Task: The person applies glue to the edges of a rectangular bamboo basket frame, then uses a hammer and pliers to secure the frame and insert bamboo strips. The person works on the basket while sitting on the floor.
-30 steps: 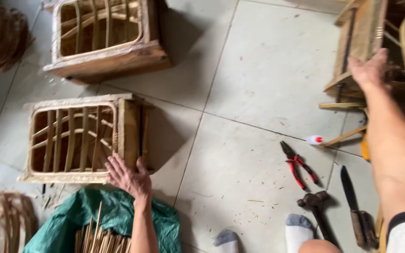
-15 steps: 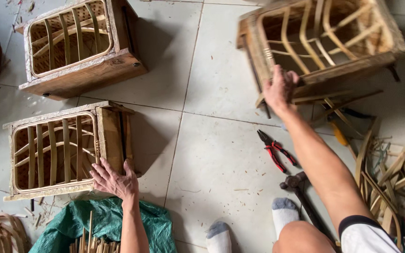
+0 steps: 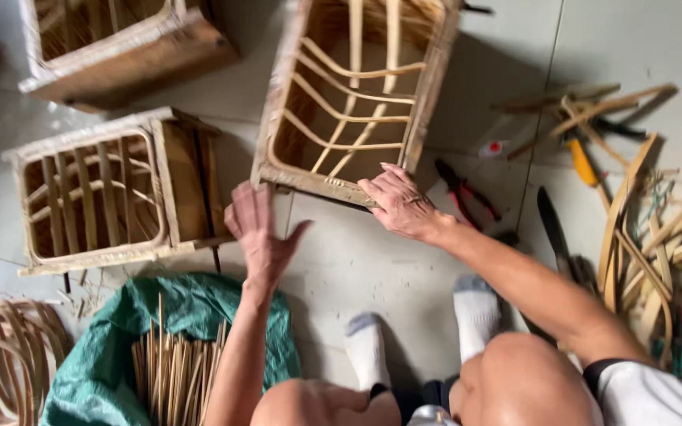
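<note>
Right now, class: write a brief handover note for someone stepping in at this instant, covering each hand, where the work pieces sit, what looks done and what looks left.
Right hand: gripping the near rim of the rattan frame on the floor tiles.
Left hand: open, in the air between that frame and a second frame, holding nothing.
Pliers and a knife lie right of the right hand; bamboo sticks rest on a green sack.
Done: frame within reach. Left: cannot tell from this view.

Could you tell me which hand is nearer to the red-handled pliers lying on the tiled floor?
Right. The right hand rests on the near edge of the woven cane-and-wood crate, just left of the red-handled pliers. The left hand hangs open farther left, by the other slatted crate.
</note>
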